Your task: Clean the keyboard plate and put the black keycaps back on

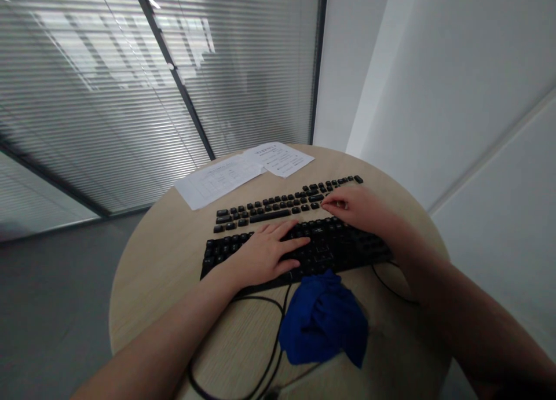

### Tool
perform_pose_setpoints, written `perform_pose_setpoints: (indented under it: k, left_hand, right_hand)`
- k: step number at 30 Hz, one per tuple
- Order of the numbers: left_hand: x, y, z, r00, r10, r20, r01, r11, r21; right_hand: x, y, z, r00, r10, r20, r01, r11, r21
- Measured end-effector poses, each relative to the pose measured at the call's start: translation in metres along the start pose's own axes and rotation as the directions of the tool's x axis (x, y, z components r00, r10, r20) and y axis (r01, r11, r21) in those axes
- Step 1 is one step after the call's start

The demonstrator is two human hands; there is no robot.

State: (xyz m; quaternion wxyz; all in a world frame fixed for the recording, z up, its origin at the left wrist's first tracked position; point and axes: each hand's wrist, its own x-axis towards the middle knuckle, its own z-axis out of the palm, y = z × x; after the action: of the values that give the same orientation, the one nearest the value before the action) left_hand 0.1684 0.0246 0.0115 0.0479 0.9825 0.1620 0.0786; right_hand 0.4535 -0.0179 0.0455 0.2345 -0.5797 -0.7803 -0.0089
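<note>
A black keyboard (319, 249) lies across the round table, with keycaps on its left part and a stretch of bare key positions toward the right. Beyond it, loose black keycaps (269, 216) are laid out in rows. My left hand (264, 250) rests on the keyboard with its fingers spread. My right hand (354, 206) hovers at the right part of the keycap rows, thumb and fingertips pinched together. Whatever sits between those fingertips is too small or hidden to make out. A crumpled blue cloth (324, 319) lies just in front of the keyboard.
Printed paper sheets (226, 177) lie at the table's far edge. A black cable (278, 330) loops over the near part of the wooden tabletop (147, 284). Behind stand a glass partition with blinds (256, 70) and a white wall (469, 99) on the right.
</note>
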Motion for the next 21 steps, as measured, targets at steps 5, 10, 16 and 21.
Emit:
perform_pose_setpoints:
  k: [5,10,16,21]
  left_hand:
    - [0.001,-0.001,0.001,0.999,-0.032,0.013,0.033,0.998,-0.047]
    - [0.003,-0.003,0.001,1.000,-0.023,-0.002,0.023,0.997,-0.080]
    - [0.004,-0.002,0.001,1.000,-0.006,-0.030,0.004,0.998,-0.064]
    - [0.003,-0.003,0.006,0.997,-0.008,-0.072,0.005,0.999,-0.039]
  right_hand:
    - [0.005,0.024,0.016,0.992,0.113,-0.064,-0.107,0.991,0.079]
    - [0.005,0.045,0.033,0.961,0.235,-0.147,-0.213,0.966,0.148]
    - [0.005,0.051,0.042,0.939,0.290,-0.182,-0.263,0.951,0.161]
    - [0.006,0.054,0.040,0.940,0.294,-0.171,-0.281,0.955,0.094]
